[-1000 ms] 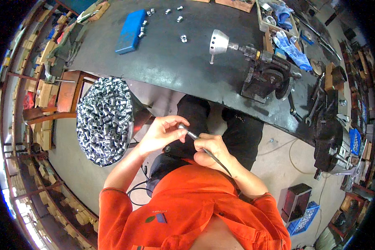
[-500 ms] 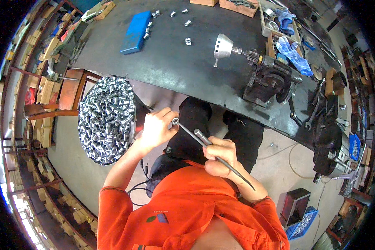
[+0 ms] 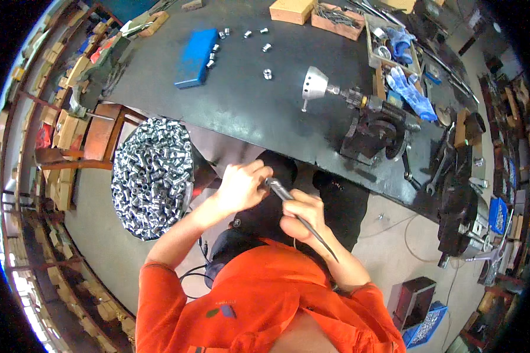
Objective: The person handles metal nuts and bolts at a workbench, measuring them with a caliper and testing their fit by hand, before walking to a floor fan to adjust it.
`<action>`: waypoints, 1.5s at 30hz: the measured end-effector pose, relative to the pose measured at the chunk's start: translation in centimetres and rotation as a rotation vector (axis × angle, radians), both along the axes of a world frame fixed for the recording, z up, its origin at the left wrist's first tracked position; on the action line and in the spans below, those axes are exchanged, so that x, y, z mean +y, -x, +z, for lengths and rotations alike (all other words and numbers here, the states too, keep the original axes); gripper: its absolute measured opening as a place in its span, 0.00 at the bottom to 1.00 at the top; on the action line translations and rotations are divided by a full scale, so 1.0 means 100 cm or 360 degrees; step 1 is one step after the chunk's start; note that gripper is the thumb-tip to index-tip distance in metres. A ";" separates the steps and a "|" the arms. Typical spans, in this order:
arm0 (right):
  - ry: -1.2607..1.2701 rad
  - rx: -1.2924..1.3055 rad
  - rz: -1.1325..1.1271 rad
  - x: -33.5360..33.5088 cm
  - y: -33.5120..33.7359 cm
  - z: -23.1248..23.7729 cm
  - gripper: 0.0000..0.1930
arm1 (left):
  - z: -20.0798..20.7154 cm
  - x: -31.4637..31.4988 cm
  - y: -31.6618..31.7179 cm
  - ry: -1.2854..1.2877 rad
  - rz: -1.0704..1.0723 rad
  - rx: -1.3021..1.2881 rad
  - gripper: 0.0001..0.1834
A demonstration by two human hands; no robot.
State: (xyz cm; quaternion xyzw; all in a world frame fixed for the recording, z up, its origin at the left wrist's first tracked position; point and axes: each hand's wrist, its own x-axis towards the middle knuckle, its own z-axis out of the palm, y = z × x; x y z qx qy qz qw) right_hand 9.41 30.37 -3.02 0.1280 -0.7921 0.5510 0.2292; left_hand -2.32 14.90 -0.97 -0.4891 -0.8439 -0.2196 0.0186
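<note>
My left hand (image 3: 244, 185) pinches a small shiny metal fitting (image 3: 268, 182), mostly hidden by the fingertips. My right hand (image 3: 302, 215) is closed round a slim dark tapered rod (image 3: 320, 237), whose pointed end runs back along the wrist. A short grey metal cylinder (image 3: 280, 190) sticks out of the right fist toward the left fingers. Whether it touches the fitting, I cannot make out. Left of my left hand stands a large container heaped with metal fittings (image 3: 153, 176).
On the dark workbench (image 3: 235, 103) lie a blue block (image 3: 196, 59) and several loose fittings (image 3: 268, 74). A geared fixture with a silver cone-shaped head (image 3: 315, 83) stands to the right, near blue gloves (image 3: 411, 93) and wrenches. A wooden chair (image 3: 103, 135) is at the left.
My left hand has moved right and slightly down, bringing the fitting up near the cylinder's end. The right hand has shifted slightly left. The rod's front stretch no longer shows between the hands.
</note>
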 end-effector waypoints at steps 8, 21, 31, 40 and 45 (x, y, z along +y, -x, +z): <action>0.0161 0.0138 -0.0366 0.025 -0.010 0.010 0.08 | -0.003 0.075 0.120 -0.0209 0.0343 0.0097 0.15; 0.0262 -0.0217 -0.0143 0.018 -0.019 -0.004 0.09 | 0.011 -0.143 0.198 0.0534 0.1410 -0.0099 0.20; 0.0250 -0.0284 -0.0253 0.022 -0.026 -0.009 0.07 | -0.031 -0.143 0.209 0.0753 0.1622 -0.0108 0.26; 0.0350 -0.0304 -0.0188 0.020 -0.027 -0.012 0.07 | -0.040 -0.153 0.212 0.0312 0.1833 -0.0161 0.13; 0.0349 -0.0367 -0.0214 0.022 -0.026 -0.015 0.07 | -0.049 -0.162 0.214 0.0211 0.1720 -0.0075 0.12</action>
